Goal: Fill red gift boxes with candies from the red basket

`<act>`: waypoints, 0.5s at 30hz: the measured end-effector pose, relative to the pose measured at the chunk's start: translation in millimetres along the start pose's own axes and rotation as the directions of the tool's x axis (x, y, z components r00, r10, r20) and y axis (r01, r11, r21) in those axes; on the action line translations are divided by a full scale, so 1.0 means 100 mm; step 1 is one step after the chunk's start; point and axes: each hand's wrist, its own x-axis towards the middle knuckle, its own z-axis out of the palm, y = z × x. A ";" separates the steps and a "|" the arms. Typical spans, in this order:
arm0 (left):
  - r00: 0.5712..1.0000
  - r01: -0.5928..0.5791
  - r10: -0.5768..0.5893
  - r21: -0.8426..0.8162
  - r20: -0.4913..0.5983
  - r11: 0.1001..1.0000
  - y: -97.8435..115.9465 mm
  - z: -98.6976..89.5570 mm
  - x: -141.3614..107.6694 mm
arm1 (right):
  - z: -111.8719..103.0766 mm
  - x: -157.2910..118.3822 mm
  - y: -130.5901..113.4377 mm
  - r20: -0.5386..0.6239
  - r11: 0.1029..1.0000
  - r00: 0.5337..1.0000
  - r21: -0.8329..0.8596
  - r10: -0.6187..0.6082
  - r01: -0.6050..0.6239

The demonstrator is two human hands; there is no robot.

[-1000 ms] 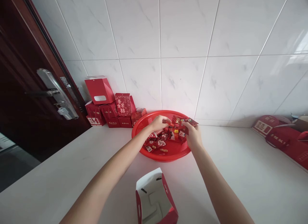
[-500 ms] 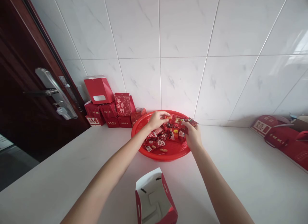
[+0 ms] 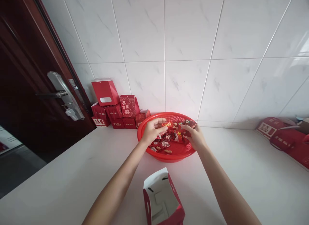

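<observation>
Over the left part of a red plastic basket [image 3: 169, 158], my left hand [image 3: 152, 131] pinches a small red candy packet [image 3: 167, 124] between thumb and fingers. My right hand [image 3: 196, 136] is closed on a dark red candy packet [image 3: 191, 123] at the basket's right side. Beneath both hands lie several red wrapped candies [image 3: 165, 144] and a few peanuts [image 3: 168, 151]. Nearer to me, between my forearms, stands a red gift box [image 3: 178, 192] with its top open and its white inside showing; nothing is visible in it.
Several red gift boxes [image 3: 117, 112] are stacked against the tiled wall [image 3: 188, 34] at the back left. More red boxes [image 3: 288, 138] sit at the right edge of the white table [image 3: 231, 160]. A dark wooden door [image 3: 29, 76] with a metal handle is at left.
The view has swung slightly left, so everything sits farther right. My left hand has turned and now pinches a red packet lower over the candies. My right hand stays at the basket's right side.
</observation>
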 end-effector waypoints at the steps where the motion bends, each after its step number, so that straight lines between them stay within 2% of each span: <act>1: 1.000 0.027 -0.027 -0.018 -0.015 0.999 0.00 0.00 -0.02 | -0.01 -0.01 -0.01 0.026 1.000 1.000 -0.005 0.005 -0.005; 4: 0.996 0.093 -0.094 -0.082 0.001 0.992 -0.01 0.00 -0.03 | -0.03 -0.01 -0.01 0.078 1.000 0.997 -0.009 0.010 -0.010; 7: 0.992 0.117 -0.112 -0.105 0.051 0.988 -0.02 0.00 -0.04 | -0.06 0.00 -0.01 0.110 1.000 0.994 -0.018 0.012 -0.010; 15: 0.984 0.092 -0.095 0.030 0.148 0.995 0.05 -0.04 -0.08 | -0.09 -0.03 -0.02 0.228 0.998 0.973 -0.049 0.042 -0.032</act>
